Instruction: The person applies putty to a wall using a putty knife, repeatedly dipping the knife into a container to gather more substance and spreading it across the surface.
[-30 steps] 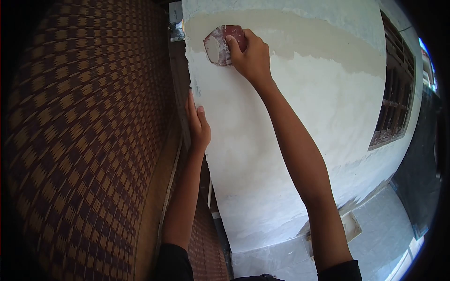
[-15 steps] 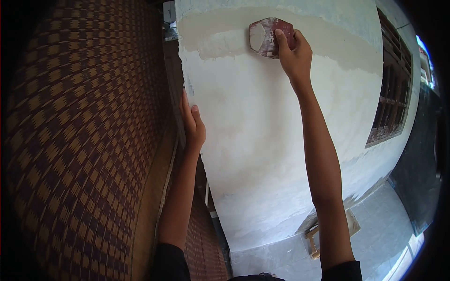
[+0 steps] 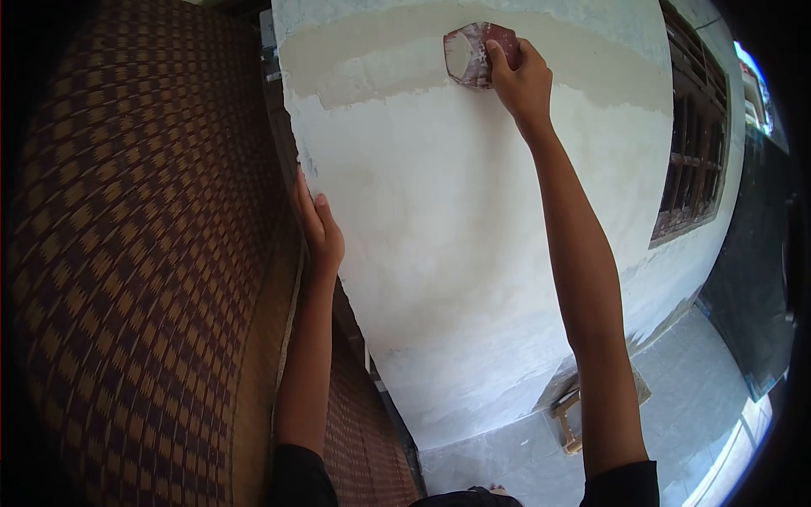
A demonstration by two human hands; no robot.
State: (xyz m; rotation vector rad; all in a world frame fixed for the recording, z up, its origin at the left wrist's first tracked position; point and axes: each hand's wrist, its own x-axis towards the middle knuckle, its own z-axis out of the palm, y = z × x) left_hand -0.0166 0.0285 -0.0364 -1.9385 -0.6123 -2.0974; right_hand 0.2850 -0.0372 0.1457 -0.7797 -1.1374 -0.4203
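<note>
A flat reddish-brown putty scraper with angled corners and pale filler smeared on its face is in my right hand. My thumb lies on its near face, and the other fingers go behind it. It is held up at the wall's damp beige filler band; whether its edge touches the surface cannot be made out. My left hand rests along the left edge of the white wall, fingers stretched upward and partly hidden round the corner.
A woven brown-and-tan panel runs along the left. A barred wooden window is set in the wall at right. Below are a grey tiled floor and a small wooden item near the wall's foot. A dark panel stands far right.
The view has shifted, so the wall and my left hand appear farther left. My right hand and the scraper appear slightly higher and farther from the wall's left edge. My left hand stays at that edge.
</note>
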